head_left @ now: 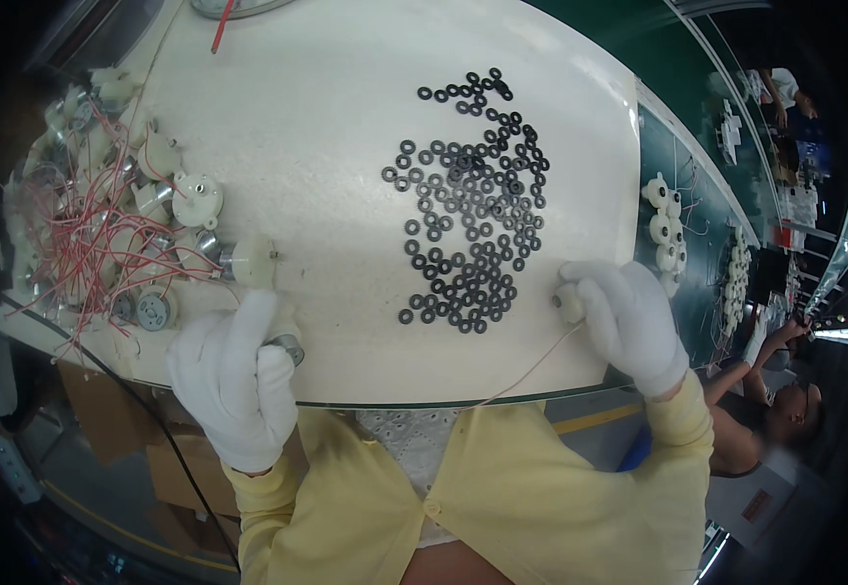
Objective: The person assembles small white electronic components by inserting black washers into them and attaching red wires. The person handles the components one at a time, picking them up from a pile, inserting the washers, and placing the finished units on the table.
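Observation:
My left hand (224, 375), in a white glove, is closed around a small motor (290, 347) at the table's front edge; its silver end pokes out beside the fingers. To the right, my gloved right hand (631, 327) pinches a cream-coloured motor unit (568, 303) between thumb and fingers. From that unit a thin pale wire (531, 369) trails down left over the table edge. Between the hands, somewhat farther off, many black rubber rings (482, 292) lie loosely spread on the white table. The palm side of both hands is hidden.
At the left, a tangled heap of motors with red wires (92, 219) covers the table (316, 117). A round metal dish (248, 8) with a red stick sits at the far edge. Beyond the table's right edge, a green belt (663, 146) carries white motor units (666, 234). A co-worker (750, 409) is at the right.

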The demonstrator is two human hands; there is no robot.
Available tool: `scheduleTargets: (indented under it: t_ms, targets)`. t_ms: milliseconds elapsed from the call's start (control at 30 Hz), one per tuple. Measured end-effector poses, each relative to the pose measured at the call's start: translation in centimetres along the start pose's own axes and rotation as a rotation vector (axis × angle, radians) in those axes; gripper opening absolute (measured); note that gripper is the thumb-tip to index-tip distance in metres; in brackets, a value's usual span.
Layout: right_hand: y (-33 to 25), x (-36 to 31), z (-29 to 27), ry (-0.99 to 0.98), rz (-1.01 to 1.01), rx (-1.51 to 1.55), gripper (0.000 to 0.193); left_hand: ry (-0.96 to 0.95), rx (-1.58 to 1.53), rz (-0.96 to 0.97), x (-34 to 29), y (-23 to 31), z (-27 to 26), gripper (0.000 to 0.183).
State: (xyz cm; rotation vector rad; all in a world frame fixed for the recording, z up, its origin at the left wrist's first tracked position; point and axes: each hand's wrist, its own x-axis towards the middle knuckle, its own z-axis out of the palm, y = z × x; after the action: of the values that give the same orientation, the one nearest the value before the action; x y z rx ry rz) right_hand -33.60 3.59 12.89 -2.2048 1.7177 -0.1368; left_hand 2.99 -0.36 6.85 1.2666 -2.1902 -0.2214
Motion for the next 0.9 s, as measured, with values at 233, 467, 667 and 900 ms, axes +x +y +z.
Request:
scheduleTargets:
  t_ms: [233,467,667,900]
  targets:
    - [2.3,-5.0,-0.1,0.149,0.160,-0.261,0.032,0.025,0.002,-0.009,0.0,0.1,0.2,0.032]
    - [-1.2,-4.2,-0.1,0.272,0.133,-0.297,0.046,-0.060,0.038,0.019,-0.3,-0.2,0.0,0.037]
    - [0.9,-5.7,1.1,0.390,0.242,-0.334,0.034,-0.224,-0.003,0.161,1.4,-0.3,-1.1,0.055]
    - [5.1,-8.5,0.9,0.495,0.296,-0.491,0.033,-0.181,-0.039,0.163,1.1,-0.7,-1.1,0.053]
